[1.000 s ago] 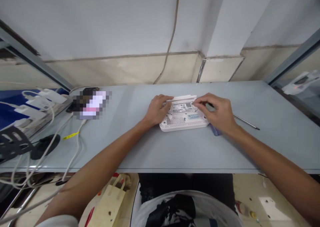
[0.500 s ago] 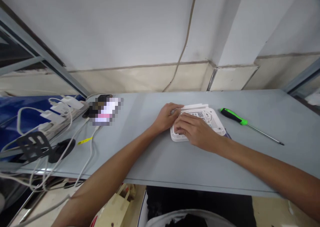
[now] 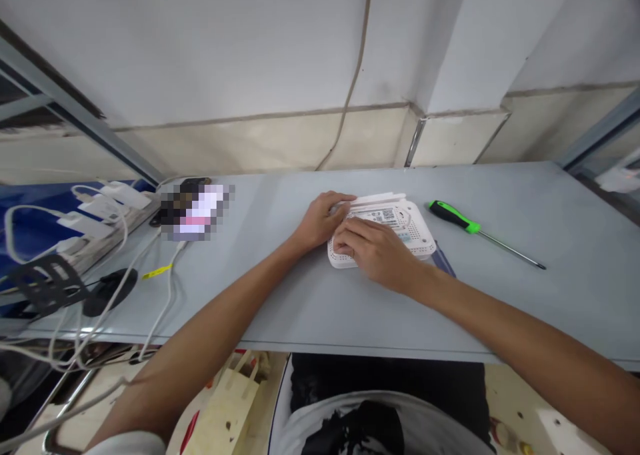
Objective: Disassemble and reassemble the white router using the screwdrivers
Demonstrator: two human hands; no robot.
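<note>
A white router (image 3: 413, 231) lies upside down on the grey table (image 3: 555, 255), showing its vented underside and a printed label with a QR code. Its flat antennas are folded along the far edge. My left hand (image 3: 320, 220) grips the router's far left corner. My right hand (image 3: 373, 251) lies across its near left part, fingers curled over it, hiding much of the underside. A green and black screwdriver (image 3: 463, 225) rests on the table to the right, apart from both hands. A thin blue card (image 3: 443, 260) sticks out beneath the router's right side.
At the left stands a power strip (image 3: 100, 225) with white chargers and tangled white cables. A pixelated object (image 3: 195, 211) lies behind it. A black round object (image 3: 110, 291) and a yellow tag (image 3: 157, 271) lie nearby. A wall rises behind the table.
My right hand has moved left from the router's right side onto its near left part, uncovering the screwdriver's handle. The router has turned slightly. The view has shifted.
</note>
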